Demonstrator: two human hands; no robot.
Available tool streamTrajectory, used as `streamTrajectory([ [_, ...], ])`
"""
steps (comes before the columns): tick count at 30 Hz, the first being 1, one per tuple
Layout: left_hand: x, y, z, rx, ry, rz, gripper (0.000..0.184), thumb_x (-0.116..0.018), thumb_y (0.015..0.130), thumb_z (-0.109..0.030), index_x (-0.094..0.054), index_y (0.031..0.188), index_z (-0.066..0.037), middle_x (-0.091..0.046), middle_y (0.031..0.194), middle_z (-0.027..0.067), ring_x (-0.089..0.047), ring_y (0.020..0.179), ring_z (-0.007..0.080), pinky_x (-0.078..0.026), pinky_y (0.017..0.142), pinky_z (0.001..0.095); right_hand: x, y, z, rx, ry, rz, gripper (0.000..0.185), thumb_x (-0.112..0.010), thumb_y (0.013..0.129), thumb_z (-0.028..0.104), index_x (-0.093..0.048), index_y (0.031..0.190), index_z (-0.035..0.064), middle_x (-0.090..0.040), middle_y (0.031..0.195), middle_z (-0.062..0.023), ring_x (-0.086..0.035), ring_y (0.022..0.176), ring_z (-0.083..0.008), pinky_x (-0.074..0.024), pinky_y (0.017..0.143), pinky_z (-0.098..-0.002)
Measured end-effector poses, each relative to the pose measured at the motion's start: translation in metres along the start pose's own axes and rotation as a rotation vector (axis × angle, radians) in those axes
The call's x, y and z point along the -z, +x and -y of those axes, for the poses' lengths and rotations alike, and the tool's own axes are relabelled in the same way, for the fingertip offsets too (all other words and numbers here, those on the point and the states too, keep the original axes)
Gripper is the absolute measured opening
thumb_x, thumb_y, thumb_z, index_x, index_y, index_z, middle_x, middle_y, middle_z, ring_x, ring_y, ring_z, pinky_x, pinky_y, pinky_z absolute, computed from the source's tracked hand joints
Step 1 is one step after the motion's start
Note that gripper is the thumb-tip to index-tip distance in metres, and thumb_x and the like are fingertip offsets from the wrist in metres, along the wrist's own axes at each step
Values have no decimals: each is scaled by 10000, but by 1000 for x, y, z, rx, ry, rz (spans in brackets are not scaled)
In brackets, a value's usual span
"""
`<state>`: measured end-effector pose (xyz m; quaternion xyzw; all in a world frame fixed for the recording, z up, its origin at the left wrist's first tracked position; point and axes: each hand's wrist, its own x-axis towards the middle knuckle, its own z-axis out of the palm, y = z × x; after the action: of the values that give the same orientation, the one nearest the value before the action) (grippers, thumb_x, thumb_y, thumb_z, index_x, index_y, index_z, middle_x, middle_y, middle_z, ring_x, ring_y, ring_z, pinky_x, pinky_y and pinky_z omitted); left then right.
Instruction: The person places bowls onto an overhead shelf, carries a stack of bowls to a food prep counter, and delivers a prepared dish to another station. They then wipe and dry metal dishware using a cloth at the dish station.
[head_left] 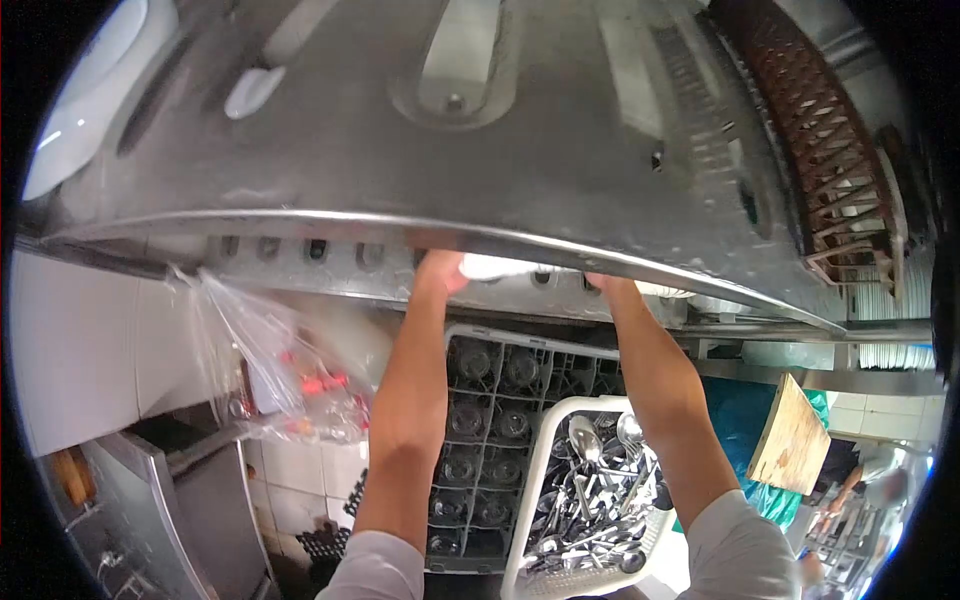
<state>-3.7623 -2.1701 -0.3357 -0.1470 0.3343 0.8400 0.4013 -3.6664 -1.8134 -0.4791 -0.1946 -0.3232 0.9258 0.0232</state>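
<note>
Both my arms reach forward under the rim of a large steel shelf [330, 170]. My left hand [442, 272] is closed at the left end of a white dish [495, 267], which lies level with a slotted lower shelf [380, 255]. At the dish's right end is my right hand [606, 281], its fingers curled and partly covered by the steel rim. Most of the dish is hidden, so I cannot tell whether it is one piece or a stack.
Below my arms are a grey rack [480, 410] of upturned glasses and a white basket [540, 470] full of cutlery. A clear plastic bag [250, 340] hangs at left. Stacked plates [885, 300], a wooden board [790, 437] and a rusty brown grille [830, 150] are at right.
</note>
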Motion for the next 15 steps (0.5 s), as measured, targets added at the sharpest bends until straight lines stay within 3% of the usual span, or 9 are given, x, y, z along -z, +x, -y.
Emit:
streamTrajectory([
  [2, 1, -7, 13, -112, 239, -1, 512, -613, 902, -226, -445, 1342, -23, -582, 1232, 128, -614, 1068, 273, -514, 906, 423, 5, 3, -1, 32, 44, 61, 474, -456, 966, 415, -526, 1269, 58, -557, 1288, -131, -535, 1177, -286, -453, 995, -472],
  [3, -20, -42, -1, -84, 313, -39, 540, -685, 832, -83, -461, 1314, 14, -591, 1195, 133, -617, 1058, 241, -522, 889, 386, -105, -41, 7, -43, -71, -266, 475, -438, 972, 418, -549, 1236, 39, -571, 1264, -145, -561, 1145, -274, -458, 997, -453],
  [4, -23, -56, -1, -115, 291, 15, 541, -704, 811, -72, -480, 1294, 23, -603, 1173, 137, -622, 1044, 238, -520, 880, 372, -134, -58, 2, 16, -302, -276, 511, -410, 978, 439, -558, 1227, 18, -581, 1259, -142, -580, 1129, -280, -465, 992, -446],
  [7, -29, -104, 9, -263, 220, 138, 540, -744, 768, -55, -509, 1244, 47, -628, 1113, 141, -630, 998, 217, -515, 856, 342, -196, -110, 10, -97, -276, -173, 542, -383, 985, 436, -535, 1269, 0, -584, 1274, -133, -578, 1153, -277, -477, 981, -437],
  [10, -54, -180, 13, -317, 263, 59, 587, -708, 835, -243, -483, 1276, 71, -623, 1120, 124, -603, 1047, 211, -482, 906, 350, -245, -175, 13, -24, -342, -125, 546, -427, 963, 464, -509, 1308, 48, -568, 1300, -149, -567, 1175, -298, -475, 987, -456],
  [12, -44, -218, 29, -445, 394, 122, 612, -603, 894, -404, -509, 1257, 78, -629, 1122, 119, -584, 1070, 197, -459, 922, 334, -267, -220, 16, -66, -132, -16, 562, -502, 937, 481, -514, 1271, 29, -599, 1229, -147, -597, 1118, -291, -478, 985, -453],
  [14, -79, -275, 33, -461, 222, 133, 652, -490, 922, -501, -548, 1203, 85, -637, 1120, 114, -586, 1041, 189, -455, 892, 309, -280, -267, 15, -69, -93, -36, 671, -496, 917, 558, -477, 1339, 35, -560, 1305, -173, -565, 1173, -333, -446, 1021, -485],
  [15, -93, -299, 34, -469, 194, 118, 562, -546, 905, -422, -575, 1162, 77, -642, 1103, 117, -593, 1019, 189, -455, 877, 302, -284, -291, 11, -64, -56, -90, 684, -488, 917, 564, -473, 1345, 31, -555, 1313, -177, -561, 1178, -334, -438, 1030, -488],
])
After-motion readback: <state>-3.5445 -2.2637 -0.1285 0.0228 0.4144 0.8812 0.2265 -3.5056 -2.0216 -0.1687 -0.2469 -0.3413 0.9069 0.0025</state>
